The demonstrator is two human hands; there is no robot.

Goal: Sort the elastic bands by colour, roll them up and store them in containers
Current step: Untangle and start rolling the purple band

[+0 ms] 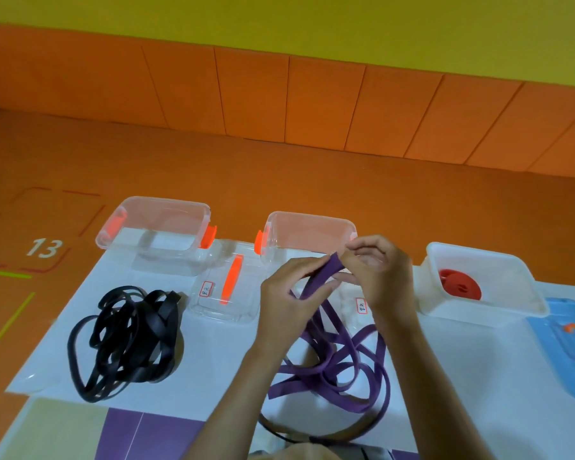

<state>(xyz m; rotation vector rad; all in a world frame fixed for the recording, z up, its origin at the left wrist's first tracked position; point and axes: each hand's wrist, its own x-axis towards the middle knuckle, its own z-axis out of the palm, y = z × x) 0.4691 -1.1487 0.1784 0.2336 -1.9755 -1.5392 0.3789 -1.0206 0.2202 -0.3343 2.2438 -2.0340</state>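
Orange floor, white table; both hands, left, right, pinching purple band end

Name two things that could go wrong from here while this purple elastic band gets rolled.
The purple elastic band lies in crossing loops, so it may knot when drawn in. The left hand and right hand pinch only its end, so the first turns may slip open.
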